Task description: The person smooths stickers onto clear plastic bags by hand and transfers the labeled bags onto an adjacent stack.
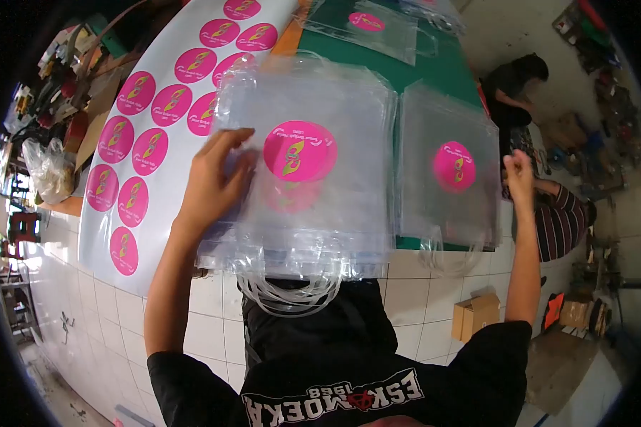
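"What is the left hand [224,167] doing by the stack of clear bags [342,206]?"

"Its thumb and fingers stand apart, half curled over the left side of the stack. I see nothing pinched between them; a hand placed like that looks suited to steadying the layers or feeling for an edge"

"And the right hand [520,174]?"

"Raised beyond the right side of the second bag pile [427,206], fingers drawn in narrow. It is blurred, so I cannot tell whether it holds anything"

"Why do the handles [292,295] point at the person?"

"The stack lies at the near side of the green surface [445,71], its looped handles past the near edge. My guess is that this keeps them off the flat panel, where the round pink sticker [300,149] shows"

"The second pile sits the same way?"

"Yes, just beside the stack on the right, handles near, with its own pink sticker [454,167] facing up. Another clear bag [399,46] lies on the far side"

"And the sticker sheet [178,139]?"

"Spread on the left beside the stack, printed side up, its near end beyond the surface. That seems to leave the round prints within the left hand's reach"
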The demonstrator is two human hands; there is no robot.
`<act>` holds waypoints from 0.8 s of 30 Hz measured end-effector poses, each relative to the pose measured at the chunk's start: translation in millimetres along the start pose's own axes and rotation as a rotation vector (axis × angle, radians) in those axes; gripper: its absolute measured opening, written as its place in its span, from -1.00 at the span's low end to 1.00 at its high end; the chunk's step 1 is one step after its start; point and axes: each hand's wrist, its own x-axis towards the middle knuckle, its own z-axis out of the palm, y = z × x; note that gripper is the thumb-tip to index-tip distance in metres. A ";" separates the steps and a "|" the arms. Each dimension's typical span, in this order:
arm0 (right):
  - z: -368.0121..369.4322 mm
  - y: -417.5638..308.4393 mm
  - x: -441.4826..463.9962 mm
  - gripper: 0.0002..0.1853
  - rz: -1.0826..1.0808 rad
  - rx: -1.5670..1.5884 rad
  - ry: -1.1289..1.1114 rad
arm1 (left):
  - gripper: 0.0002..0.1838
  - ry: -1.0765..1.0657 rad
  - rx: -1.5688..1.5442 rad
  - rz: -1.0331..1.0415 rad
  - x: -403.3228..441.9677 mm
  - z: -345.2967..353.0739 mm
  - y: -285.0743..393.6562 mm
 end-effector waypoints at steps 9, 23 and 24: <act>124.5 -147.0 -96.3 -0.71 -0.518 -0.134 -0.234 | -0.41 0.217 0.423 -0.400 -0.2 -29.2 -34.3; 217.5 -151.0 -95.4 -0.50 -0.379 0.193 -0.356 | -0.77 0.363 -0.311 -0.473 -22.0 -35.8 -47.8; 222.2 -152.2 -96.4 -0.46 -0.348 0.263 -0.379 | -0.77 0.361 -0.312 -0.472 -22.3 -36.0 -48.5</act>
